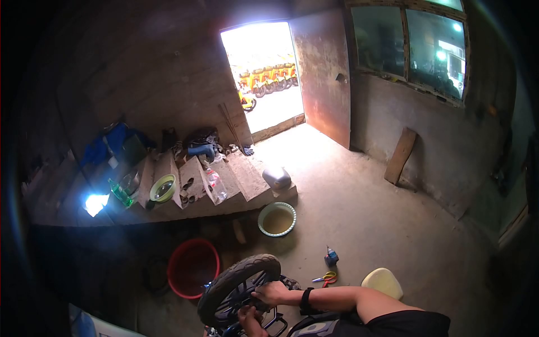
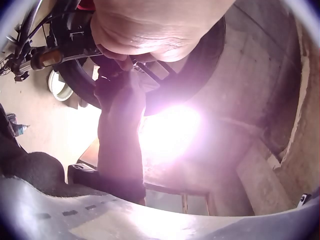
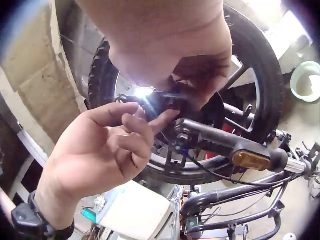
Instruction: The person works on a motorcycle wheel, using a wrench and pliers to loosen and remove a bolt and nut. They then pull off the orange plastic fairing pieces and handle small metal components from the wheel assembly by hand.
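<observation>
A spoked wheel with a thick black tyre (image 1: 223, 282) is fitted to a bike's fork (image 3: 215, 137), which carries an amber reflector (image 3: 251, 159). My right hand (image 1: 273, 293) curls over the dark hub at the wheel's middle, its fingertips mostly hidden in the right wrist view. From below, my left hand (image 3: 100, 155) comes in palm up, one finger stretched to the hub and the others loosely bent. In the left wrist view the right hand (image 2: 120, 97) meets the hub just under the left hand (image 2: 155, 25).
A red basin (image 1: 193, 268) stands left of the wheel, a pale basin of murky water (image 1: 277, 219) beyond it. On the floor to the right lie a drill (image 1: 331, 256), scissors (image 1: 327, 277) and a yellowish stool-like block (image 1: 383, 282). A cluttered concrete ledge (image 1: 236, 177) runs behind.
</observation>
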### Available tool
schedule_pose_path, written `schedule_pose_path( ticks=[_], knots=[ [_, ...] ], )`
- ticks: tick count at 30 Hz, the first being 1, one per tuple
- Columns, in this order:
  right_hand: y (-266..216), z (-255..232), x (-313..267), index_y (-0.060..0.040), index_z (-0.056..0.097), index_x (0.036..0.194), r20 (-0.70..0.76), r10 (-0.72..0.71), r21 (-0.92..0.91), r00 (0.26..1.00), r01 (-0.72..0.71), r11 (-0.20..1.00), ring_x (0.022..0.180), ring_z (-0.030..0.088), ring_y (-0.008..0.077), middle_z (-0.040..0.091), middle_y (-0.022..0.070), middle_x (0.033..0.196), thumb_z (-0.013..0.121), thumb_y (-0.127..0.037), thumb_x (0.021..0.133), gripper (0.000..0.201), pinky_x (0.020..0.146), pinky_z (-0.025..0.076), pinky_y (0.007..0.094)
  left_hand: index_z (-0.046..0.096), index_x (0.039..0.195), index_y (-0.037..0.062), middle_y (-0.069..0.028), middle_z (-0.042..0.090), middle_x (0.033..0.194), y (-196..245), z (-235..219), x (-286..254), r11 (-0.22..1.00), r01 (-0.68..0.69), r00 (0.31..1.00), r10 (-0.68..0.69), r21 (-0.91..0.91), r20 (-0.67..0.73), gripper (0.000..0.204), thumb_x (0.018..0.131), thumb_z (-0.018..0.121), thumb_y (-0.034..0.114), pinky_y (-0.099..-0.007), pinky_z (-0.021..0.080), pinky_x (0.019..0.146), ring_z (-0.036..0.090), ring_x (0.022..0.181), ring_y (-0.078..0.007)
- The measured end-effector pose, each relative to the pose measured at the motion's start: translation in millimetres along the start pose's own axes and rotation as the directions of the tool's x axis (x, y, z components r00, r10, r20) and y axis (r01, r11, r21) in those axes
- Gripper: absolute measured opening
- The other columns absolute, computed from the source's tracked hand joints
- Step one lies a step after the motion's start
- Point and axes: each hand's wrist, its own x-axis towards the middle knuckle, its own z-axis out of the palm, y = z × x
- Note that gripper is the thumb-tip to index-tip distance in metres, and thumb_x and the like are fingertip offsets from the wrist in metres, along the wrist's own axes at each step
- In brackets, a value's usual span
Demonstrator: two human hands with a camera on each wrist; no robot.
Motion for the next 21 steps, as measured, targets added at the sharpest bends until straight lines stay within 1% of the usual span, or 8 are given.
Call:
schedule_pose_path(
  ticks=[5,8,12,14,15,17,19,21],
  knots=[
    [1,11,1,-0.0072,0.064,0.111,-0.069,0.044,0.118,0.997,-0.036,0.992,0.096,0.067,0.0422,0.070,0.0226,0.100,0.042,-0.048,0.102,0.047,0.083,0.052,0.0521,0.062,0.106,0.0064,-0.0001,0.062,0.088,-1,-2,2,0.995,-0.070,0.994,0.064,0.065,0.085,0.014,0.092,0.064,0.005,-0.0225,0.044,0.059,0.055,0.070,-0.0079],
    [1,9,1,-0.0057,0.064,0.107,-0.079,0.039,0.051,0.996,-0.035,0.998,0.094,0.068,0.0419,0.070,0.0225,0.098,0.042,-0.049,0.101,0.049,0.083,0.053,0.0519,0.063,0.101,0.0084,0.0042,0.057,0.078,0,5,-2,0.988,-0.131,0.989,0.124,0.086,0.082,0.009,0.093,0.063,0.006,-0.0212,0.036,0.052,0.048,0.062,-0.0052],
    [1,17,4,-0.0086,0.068,0.108,-0.163,0.066,0.083,0.984,-0.053,0.995,0.093,0.069,0.0411,0.071,0.0223,0.096,0.043,-0.050,0.101,0.049,0.081,0.053,0.0522,0.063,0.090,0.0108,0.0058,0.053,0.069,6,12,-5,0.982,-0.165,0.986,0.162,0.086,0.041,0.006,0.095,0.061,0.012,-0.0227,0.035,0.049,0.045,0.056,-0.0056],
    [1,12,4,-0.0084,0.067,0.107,-0.119,0.032,0.057,0.992,-0.026,0.998,0.092,0.069,0.0413,0.071,0.0222,0.095,0.043,-0.050,0.101,0.049,0.080,0.053,0.0528,0.054,0.105,0.0132,0.0020,0.055,0.079,9,7,-3,0.995,-0.036,0.996,0.028,0.091,0.083,0.020,0.087,0.062,0.008,-0.0223,0.041,0.058,0.052,0.064,-0.0089],
    [2,15,10,-0.0098,0.065,0.109,-0.082,0.070,-0.007,0.994,-0.071,0.997,0.091,0.069,0.0410,0.071,0.0224,0.094,0.043,-0.051,0.101,0.047,0.080,0.053,0.0530,0.055,0.102,0.0114,0.0022,0.054,0.078,11,11,-11,0.993,-0.049,0.997,0.043,0.105,0.059,0.016,0.089,0.062,0.007,-0.0238,0.041,0.056,0.051,0.062,-0.0083],
    [1,20,9,-0.0114,0.064,0.110,-0.188,0.064,0.033,0.980,-0.058,0.998,0.087,0.069,0.0412,0.070,0.0219,0.092,0.046,-0.049,0.099,0.043,0.076,0.054,0.0528,0.057,0.101,0.0108,0.0034,0.053,0.078,13,13,-11,0.989,-0.059,0.998,0.053,0.132,0.046,0.011,0.091,0.061,0.009,-0.0244,0.040,0.057,0.050,0.063,-0.0079],
    [15,30,16,-0.0130,0.065,0.109,-0.134,0.019,-0.004,0.991,-0.020,1.000,0.082,0.069,0.0415,0.070,0.0209,0.092,0.049,-0.048,0.096,0.040,0.071,0.054,0.0519,0.058,0.102,0.0109,0.0041,0.054,0.080,11,10,-7,0.992,-0.034,0.998,0.027,0.124,0.057,0.009,0.094,0.061,0.012,-0.0245,0.040,0.059,0.050,0.064,-0.0075],
    [26,28,27,-0.0146,0.067,0.103,-0.068,0.010,-0.217,0.998,-0.025,0.976,0.077,0.069,0.0387,0.070,0.0176,0.090,0.053,-0.046,0.095,0.035,0.066,0.054,0.0508,0.062,0.109,0.0073,0.0002,0.059,0.083,-1,6,7,0.983,-0.089,0.996,0.086,0.159,0.030,0.021,0.094,0.065,0.023,-0.0266,0.044,0.058,0.055,0.066,-0.0091]
  ],
)
